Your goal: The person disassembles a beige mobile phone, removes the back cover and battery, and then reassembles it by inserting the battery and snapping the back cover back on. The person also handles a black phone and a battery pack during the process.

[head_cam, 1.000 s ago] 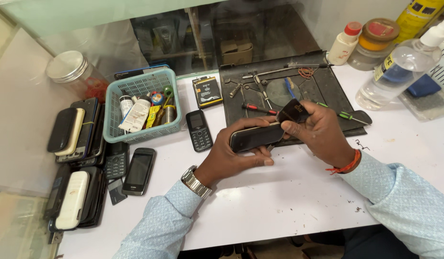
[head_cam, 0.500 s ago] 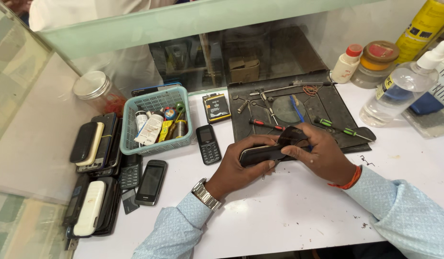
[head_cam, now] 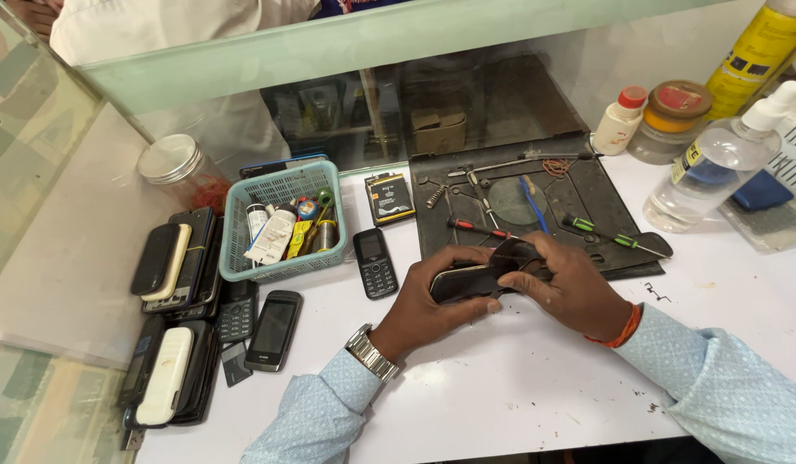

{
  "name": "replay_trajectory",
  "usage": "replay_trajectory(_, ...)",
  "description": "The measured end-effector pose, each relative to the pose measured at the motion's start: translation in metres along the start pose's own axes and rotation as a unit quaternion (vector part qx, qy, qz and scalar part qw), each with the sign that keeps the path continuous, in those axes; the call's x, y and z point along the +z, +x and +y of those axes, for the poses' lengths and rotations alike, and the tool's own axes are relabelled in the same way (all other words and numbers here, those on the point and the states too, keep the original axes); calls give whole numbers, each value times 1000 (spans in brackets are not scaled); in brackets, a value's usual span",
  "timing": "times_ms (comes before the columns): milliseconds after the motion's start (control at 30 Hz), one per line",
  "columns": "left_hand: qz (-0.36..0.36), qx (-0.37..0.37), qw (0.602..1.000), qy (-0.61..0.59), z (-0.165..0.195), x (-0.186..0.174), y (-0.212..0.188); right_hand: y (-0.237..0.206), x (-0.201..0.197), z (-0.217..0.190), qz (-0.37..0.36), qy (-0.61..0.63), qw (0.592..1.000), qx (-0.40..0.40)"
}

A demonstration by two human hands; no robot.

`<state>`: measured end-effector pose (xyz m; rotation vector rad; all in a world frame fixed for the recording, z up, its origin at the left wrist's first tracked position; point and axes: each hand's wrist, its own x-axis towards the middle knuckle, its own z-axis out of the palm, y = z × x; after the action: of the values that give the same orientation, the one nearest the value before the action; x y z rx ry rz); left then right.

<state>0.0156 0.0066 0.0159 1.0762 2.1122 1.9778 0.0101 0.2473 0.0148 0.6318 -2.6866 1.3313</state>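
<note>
Since a second ago both hands have drifted slightly down the white surface (head_cam: 518,395), keeping their hold on the black phone (head_cam: 467,282), which now sits at the near edge of the dark work mat (head_cam: 587,193) rather than over it. That mat carries screwdrivers and tweezers. Left of it stands a teal basket (head_cam: 282,225) of tubes and small tools, with stacked handsets (head_cam: 170,262) beyond. A clear spray bottle (head_cam: 716,167) stands at the right. The left hand (head_cam: 432,301) is curled shut around the phone's underside. The right hand (head_cam: 570,288) is closed over its upper end, fingertips pinching a black cover (head_cam: 511,252) lifting off it. A small keypad phone (head_cam: 376,262) lies between basket and hands.
</note>
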Motion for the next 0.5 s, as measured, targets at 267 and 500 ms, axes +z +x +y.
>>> replay_trajectory(267, -7, 20, 999, 43, -3, 0, 0, -5, 7, 5, 2, -105, 986, -127)
replay_trajectory(500, -6, 11, 999, 42, -4, 1, -1, -5, 7, 6, 8, -131, 976, -175)
